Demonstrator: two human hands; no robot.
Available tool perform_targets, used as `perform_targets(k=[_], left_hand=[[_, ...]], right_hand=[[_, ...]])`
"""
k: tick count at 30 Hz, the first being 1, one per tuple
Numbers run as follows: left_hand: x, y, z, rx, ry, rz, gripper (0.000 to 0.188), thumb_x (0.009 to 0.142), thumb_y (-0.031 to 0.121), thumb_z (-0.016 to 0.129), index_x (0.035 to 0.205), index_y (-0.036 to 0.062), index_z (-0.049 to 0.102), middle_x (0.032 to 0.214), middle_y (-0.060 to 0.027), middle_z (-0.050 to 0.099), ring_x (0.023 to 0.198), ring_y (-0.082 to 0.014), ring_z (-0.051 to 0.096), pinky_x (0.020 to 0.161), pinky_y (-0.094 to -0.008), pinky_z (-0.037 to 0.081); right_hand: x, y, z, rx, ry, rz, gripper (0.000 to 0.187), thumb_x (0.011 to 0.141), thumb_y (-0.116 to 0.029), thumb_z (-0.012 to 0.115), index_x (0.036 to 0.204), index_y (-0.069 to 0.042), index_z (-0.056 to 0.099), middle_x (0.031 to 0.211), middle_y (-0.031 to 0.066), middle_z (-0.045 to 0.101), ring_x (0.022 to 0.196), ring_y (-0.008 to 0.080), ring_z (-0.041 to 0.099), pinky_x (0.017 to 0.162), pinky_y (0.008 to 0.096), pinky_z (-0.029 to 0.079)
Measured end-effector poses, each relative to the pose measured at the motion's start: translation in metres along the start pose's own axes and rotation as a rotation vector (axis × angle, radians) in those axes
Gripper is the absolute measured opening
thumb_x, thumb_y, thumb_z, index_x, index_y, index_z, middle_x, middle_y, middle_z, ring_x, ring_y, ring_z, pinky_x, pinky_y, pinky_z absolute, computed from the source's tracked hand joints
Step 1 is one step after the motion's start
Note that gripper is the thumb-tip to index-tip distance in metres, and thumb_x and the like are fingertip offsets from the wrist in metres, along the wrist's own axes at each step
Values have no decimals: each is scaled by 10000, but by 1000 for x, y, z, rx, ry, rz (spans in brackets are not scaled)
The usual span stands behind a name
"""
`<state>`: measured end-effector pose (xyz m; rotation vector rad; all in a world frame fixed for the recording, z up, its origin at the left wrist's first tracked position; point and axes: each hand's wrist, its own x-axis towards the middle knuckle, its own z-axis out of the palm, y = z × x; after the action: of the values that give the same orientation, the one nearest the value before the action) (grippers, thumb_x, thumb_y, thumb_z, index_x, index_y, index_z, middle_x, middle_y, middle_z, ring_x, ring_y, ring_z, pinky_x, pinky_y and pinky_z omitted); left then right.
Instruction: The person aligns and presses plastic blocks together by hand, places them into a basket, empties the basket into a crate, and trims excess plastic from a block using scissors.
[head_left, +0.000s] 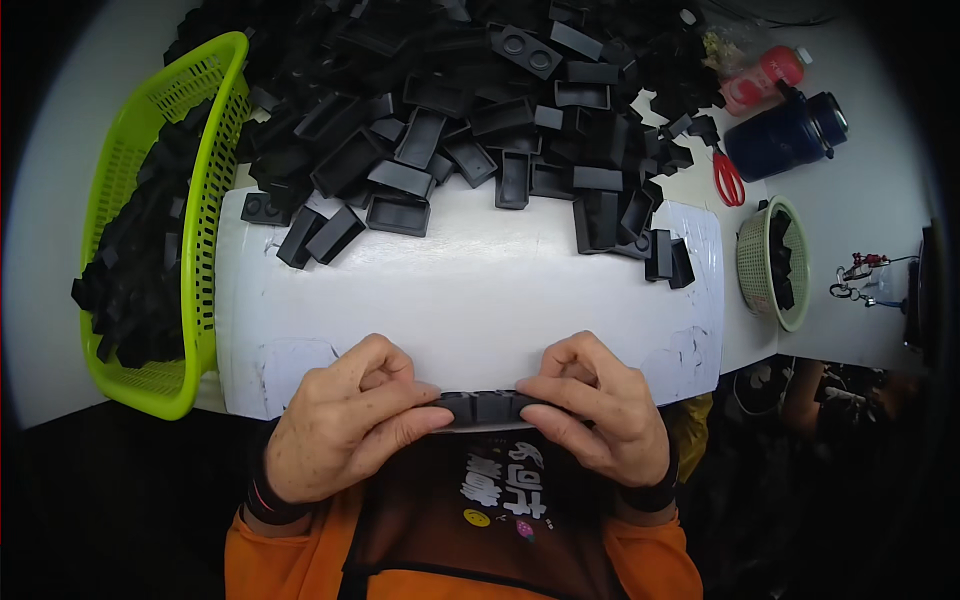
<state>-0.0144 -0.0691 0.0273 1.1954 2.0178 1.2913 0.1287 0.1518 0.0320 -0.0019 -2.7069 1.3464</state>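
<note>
At the near edge of the white work board (pixel 450 310), a short row of black plastic pieces (pixel 475 408) is held between my two hands. My left hand (pixel 345 420) pinches its left end between thumb and fingers. On the other end, the thumb and fingers of my right hand (pixel 605 410) are closed in the same way. A seam shows between the held pieces; their ends are hidden by my fingertips. Beyond my hands lies a big heap of black rectangular plastic shells (pixel 420 137), mostly hollow, some with two round rings.
A lime-green basket (pixel 208 240) of black parts stands at the left. On the right are a small pale basket (pixel 757 265) with black pieces, red-handled scissors (pixel 729 180), a dark blue flask (pixel 780 135) and a pink bottle (pixel 765 80). Another person's arm (pixel 803 398) shows at the lower right.
</note>
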Motion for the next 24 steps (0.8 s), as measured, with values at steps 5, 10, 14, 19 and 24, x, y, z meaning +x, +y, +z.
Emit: perform_targets(k=[5, 10, 14, 19, 24], left_hand=[[15, -19, -5, 159, 145, -163, 219, 871, 62, 770, 1031, -67, 694, 875, -98, 618, 655, -146, 608, 536, -278, 463], [-9, -11, -4, 441, 130, 141, 542, 727, 137, 885, 1163, -83, 649, 1112, -202, 622, 941, -310, 651, 775, -351, 555], [-16, -12, -1, 192, 180, 123, 573, 688, 103, 876, 1194, -47, 652, 1140, -176, 622, 1001, -331, 625, 858, -406, 515], [15, -11, 3, 276, 28, 261, 590, 680, 86, 857, 1219, -23, 646, 1184, -175, 623, 1111, -342, 607, 936, -431, 446], [1, -14, 6, 174, 145, 216, 607, 653, 38, 862, 1208, -58, 634, 1155, -197, 656, 1048, -332, 650, 886, -427, 519]], right_hand=[[20, 12, 0, -126, 45, 95, 360, 872, -220, 793, 1062, 64, 682, 1000, 155, 596, 689, 275, 650, 593, 368, 524], [-7, 12, 0, -438, 79, -94, 627, 708, -198, 880, 1217, 60, 620, 1119, 154, 591, 932, 299, 578, 815, 396, 441], [-17, 18, 5, -17, 264, -70, 635, 678, -138, 887, 1219, 59, 618, 1157, 181, 596, 1018, 329, 583, 916, 421, 456], [13, 19, 11, -149, 103, -212, 669, 679, -78, 876, 1261, 90, 591, 1185, 225, 601, 1119, 389, 586, 940, 454, 501], [11, 18, 22, -31, 276, -364, 693, 659, 7, 840, 1282, 126, 562, 1187, 283, 604, 1111, 446, 618, 940, 482, 530]])
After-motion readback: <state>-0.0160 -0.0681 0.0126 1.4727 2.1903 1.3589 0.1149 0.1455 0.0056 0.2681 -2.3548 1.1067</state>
